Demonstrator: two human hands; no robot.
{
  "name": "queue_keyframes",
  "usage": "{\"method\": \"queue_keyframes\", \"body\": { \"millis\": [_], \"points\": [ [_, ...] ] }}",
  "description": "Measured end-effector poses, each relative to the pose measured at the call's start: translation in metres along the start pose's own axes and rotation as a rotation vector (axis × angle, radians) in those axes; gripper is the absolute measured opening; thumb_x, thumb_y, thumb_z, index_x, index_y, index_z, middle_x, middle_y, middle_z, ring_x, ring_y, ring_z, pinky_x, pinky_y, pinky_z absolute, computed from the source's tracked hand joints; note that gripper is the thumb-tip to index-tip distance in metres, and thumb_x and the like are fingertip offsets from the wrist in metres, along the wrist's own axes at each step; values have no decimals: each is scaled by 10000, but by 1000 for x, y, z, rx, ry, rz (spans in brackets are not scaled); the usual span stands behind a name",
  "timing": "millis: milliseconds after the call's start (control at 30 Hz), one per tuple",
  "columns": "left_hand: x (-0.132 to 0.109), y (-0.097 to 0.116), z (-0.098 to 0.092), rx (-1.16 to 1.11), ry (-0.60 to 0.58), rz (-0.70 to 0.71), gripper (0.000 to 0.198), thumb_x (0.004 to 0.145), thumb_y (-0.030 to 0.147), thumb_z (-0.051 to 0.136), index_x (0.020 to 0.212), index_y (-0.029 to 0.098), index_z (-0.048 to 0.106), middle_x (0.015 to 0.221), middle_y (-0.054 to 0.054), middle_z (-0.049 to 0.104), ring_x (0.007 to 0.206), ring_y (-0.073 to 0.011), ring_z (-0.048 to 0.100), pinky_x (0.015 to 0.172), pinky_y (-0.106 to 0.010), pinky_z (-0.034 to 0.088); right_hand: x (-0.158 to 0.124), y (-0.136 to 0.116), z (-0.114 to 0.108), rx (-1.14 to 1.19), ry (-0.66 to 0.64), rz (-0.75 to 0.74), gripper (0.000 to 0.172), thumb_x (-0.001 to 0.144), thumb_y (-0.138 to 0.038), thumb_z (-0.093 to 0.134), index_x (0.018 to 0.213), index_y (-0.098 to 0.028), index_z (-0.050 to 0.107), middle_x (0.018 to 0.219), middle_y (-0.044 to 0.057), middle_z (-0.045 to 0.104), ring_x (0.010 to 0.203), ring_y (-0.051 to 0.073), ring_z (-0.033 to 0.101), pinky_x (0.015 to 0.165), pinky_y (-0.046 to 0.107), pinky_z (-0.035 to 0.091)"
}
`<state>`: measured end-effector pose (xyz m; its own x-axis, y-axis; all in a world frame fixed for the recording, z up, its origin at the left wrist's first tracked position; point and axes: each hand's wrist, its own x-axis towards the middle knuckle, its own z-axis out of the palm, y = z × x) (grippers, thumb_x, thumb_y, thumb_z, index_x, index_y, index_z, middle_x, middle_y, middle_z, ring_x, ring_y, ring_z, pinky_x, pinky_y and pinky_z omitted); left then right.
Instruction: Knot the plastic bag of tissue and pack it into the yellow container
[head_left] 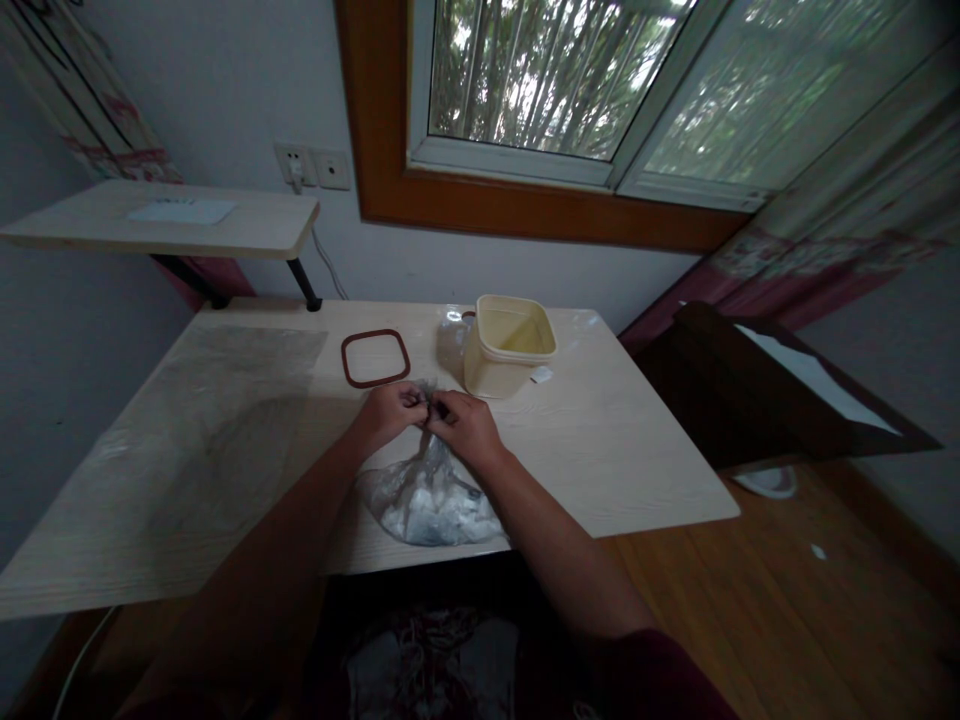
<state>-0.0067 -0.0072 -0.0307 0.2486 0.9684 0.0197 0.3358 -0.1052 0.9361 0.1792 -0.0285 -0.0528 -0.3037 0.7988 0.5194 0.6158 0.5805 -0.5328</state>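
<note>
A clear plastic bag (435, 500) with white contents rests at the table's front edge, its neck gathered upward. My left hand (388, 415) pinches the bag's neck from the left. From the right, my right hand (466, 425) grips the same neck, the fingers of both hands nearly touching. What exactly the bag contains is blurred by the plastic. Just beyond my right hand stands a cream plastic tub (504, 365) without a lid on it. A reddish-brown square ring (345, 360) lies flat beyond my left hand.
The pale wooden table (615, 450) carries a clear plastic sheet (232, 420) on its left. A raised shelf (247, 235) with a paper stands at the back left. A small white scrap (541, 374) lies beside the tub. To the right is a dark board (765, 400).
</note>
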Motion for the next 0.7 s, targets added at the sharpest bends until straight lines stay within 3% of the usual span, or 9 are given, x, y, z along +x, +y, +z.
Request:
{"method": "queue_keyframes", "body": {
  "millis": [233, 467, 700],
  "points": [
    [0, -4, 4, -297, -9, 18, 278, 756, 367, 753, 926, 149, 728, 860, -78, 786, 803, -212, 761, 804, -363, 634, -1, 3, -1, 180, 154, 188, 184, 833, -288, 653, 975, -209, 740, 840, 36, 758, 736, 190, 702, 721, 289, 550],
    [-6, 1, 18, -76, 222, 106, 222, 773, 340, 754, 922, 175, 763, 886, -80, 791, 836, -218, 757, 804, -332, 605, 0, 1, 1, 263, 210, 251, 169, 848, -315, 652, 940, -207, 745, 851, 34, 761, 738, 191, 709, 754, 301, 570],
    [-8, 2, 19, 58, 277, 156, 165, 792, 297, 695, 886, 170, 744, 876, -78, 774, 772, -197, 733, 739, -303, 578, -1, -1, 4, 209, 192, 208, 166, 872, -311, 651, 969, -215, 744, 871, 41, 767, 773, 202, 721, 759, 303, 566]
  ]
}}
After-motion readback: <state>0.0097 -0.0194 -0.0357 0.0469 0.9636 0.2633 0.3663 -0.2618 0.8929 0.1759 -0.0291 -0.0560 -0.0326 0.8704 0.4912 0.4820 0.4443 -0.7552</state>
